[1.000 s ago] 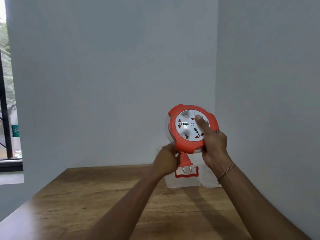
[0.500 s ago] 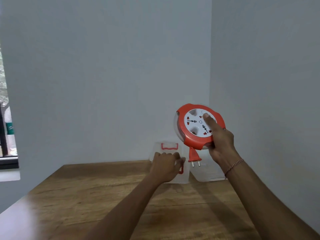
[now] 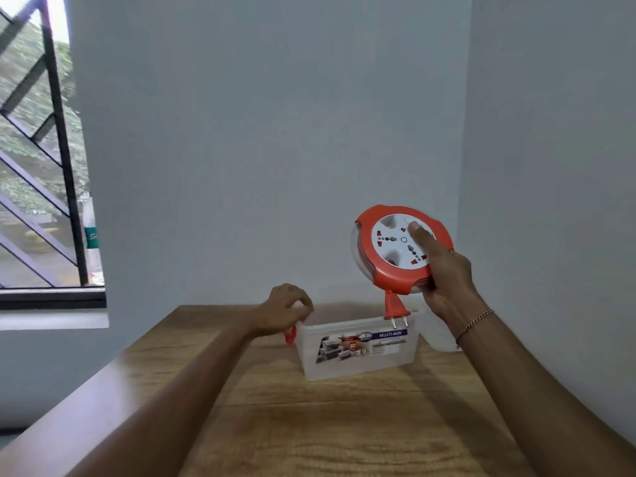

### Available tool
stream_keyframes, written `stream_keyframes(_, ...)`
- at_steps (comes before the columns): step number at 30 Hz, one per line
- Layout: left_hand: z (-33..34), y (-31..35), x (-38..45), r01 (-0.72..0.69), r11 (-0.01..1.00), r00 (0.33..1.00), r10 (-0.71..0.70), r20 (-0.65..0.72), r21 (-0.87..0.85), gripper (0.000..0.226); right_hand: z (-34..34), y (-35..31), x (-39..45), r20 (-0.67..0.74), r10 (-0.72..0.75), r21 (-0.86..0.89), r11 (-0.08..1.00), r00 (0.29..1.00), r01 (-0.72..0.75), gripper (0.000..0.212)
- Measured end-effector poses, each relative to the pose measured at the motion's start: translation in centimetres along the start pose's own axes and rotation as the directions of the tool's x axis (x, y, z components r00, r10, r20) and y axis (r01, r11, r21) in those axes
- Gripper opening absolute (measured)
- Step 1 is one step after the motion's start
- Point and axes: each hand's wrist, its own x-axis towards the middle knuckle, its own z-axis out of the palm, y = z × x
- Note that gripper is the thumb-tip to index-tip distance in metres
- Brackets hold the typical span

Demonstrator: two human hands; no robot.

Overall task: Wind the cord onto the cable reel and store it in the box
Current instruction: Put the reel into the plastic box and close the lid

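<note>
My right hand (image 3: 447, 280) grips the round orange and white cable reel (image 3: 392, 256) by its lower right rim, thumb lying across the white socket face. The reel is tilted in the air above the box's right end. Its cord looks wound in, and the orange plug (image 3: 394, 306) hangs from the reel's bottom edge over the box's rim. The clear plastic box (image 3: 358, 352) with a printed label lies lengthwise on the wooden table (image 3: 309, 425), open at the top. My left hand (image 3: 284, 309), fingers curled, holds the box's left end above a red latch (image 3: 289, 333).
A clear lid or second container (image 3: 438, 333) sits behind the box, against the right wall. Walls close the table in at the back and right. A barred window (image 3: 41, 166) is at the left, beyond the table's left edge.
My left hand left the reel, took hold of the box and brought it forward, turning it long side toward me. My right hand carried the reel to the right.
</note>
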Motion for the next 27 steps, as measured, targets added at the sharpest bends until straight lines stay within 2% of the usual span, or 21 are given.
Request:
stream_keyframes(3, -1.5, -1.8, -1.4, 0.142, 0.973, 0.99, -0.14, 0.022, -0.181, 0.05, 1.1, 0.7, 0.0, 0.032, 0.016, -0.038, 0.999, 0.999, -0.015, 0.068)
stream_keyframes(5, -2.2, -2.7, -1.9, 0.195, 0.949, 0.981, -0.192, 0.035, -0.248, 0.057, 1.8, 1.0, 0.2, 0.059, 0.022, -0.068, 0.998, 0.998, -0.018, 0.066)
stream_keyframes(11, -3.2, -4.0, -2.5, 0.192, 0.926, 0.981, -0.187, 0.046, -0.325, 0.053, 4.5, 0.9, 1.5, 0.244, 0.057, -0.244, 0.97, 0.968, 0.004, 0.062)
stream_keyframes(15, -2.6, -4.4, -1.8, 0.204, 0.908, 0.97, -0.237, -0.048, -0.367, 0.032, 6.6, 1.2, 2.6, 0.36, 0.081, -0.37, 0.927, 0.929, 0.062, 0.068)
stream_keyframes(17, -2.0, -4.7, -1.4, 0.217, 0.895, 0.96, -0.268, -0.082, -0.39, 0.03, 7.2, 2.0, 2.9, 0.397, 0.112, -0.432, 0.899, 0.911, 0.078, 0.07)
stream_keyframes(22, -1.0, -4.8, -1.3, 0.216, 0.869, 0.941, -0.307, -0.141, -0.446, 0.033, 7.0, 5.4, 3.0, 0.373, 0.219, -0.591, 0.805, 0.902, 0.049, 0.069)
stream_keyframes(27, -0.6, -4.7, -1.2, 0.21, 0.88, 0.932, -0.312, -0.186, -0.427, 0.04, 6.2, 8.4, 2.4, 0.363, 0.309, -0.726, 0.685, 0.879, 0.06, 0.069)
